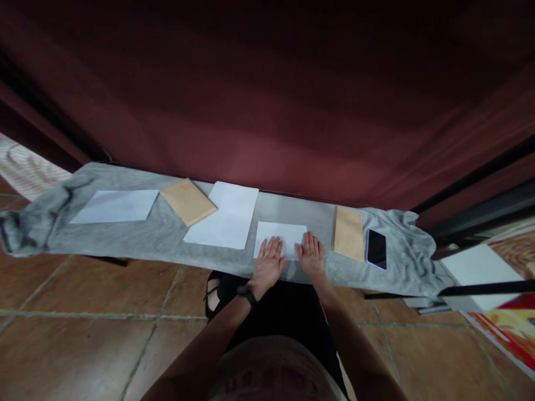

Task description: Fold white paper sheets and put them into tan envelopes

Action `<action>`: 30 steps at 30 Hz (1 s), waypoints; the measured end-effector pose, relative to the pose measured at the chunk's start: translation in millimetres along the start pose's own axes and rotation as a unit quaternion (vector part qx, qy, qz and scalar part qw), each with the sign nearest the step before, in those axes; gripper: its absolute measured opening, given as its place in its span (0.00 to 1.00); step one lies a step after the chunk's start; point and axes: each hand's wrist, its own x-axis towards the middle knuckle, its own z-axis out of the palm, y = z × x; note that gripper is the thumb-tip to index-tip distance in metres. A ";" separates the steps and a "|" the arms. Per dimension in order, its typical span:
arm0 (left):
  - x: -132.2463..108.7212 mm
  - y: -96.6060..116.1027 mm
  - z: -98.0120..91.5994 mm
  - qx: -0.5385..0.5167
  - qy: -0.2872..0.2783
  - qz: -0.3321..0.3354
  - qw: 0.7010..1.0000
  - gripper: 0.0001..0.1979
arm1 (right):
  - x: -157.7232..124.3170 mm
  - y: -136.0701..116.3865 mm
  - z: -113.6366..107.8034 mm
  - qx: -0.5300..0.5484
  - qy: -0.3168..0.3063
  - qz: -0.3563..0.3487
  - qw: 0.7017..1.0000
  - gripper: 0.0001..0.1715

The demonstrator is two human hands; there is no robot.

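A small white sheet of paper [280,231], perhaps folded, lies flat in front of me on a grey cloth [137,239]. My left hand [270,262] rests on its left part, fingers stretched out and palm down. On its right edge lies my right hand [311,255], also flat with the fingers extended. Neither hand grips anything. To the left is a larger white sheet [234,217], partly covered by a brown envelope [186,200]. Right of my right hand is another brown envelope or stack of them [349,234].
A phone [377,249] lies at the right of the cloth. Another white sheet [119,206] lies at the far left. A dark red panel [259,139] rises behind the narrow cloth-covered surface. White boards [480,270] stand low at the right, above the tiled floor [83,334].
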 end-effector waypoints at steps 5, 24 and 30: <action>-9.0 2.5 3.5 -0.008 -0.008 0.003 1.000 0.31 | 1.6 0.3 -4.6 0.010 -0.009 0.005 1.000 0.35; -37.5 -23.5 -7.9 0.005 0.005 0.009 1.000 0.33 | -44.2 -11.3 -26.6 0.035 -0.056 -0.077 0.995 0.34; -33.4 -13.0 -11.4 0.005 0.004 -0.037 0.999 0.31 | -50.9 -4.7 -25.8 0.028 -0.052 -0.067 0.996 0.36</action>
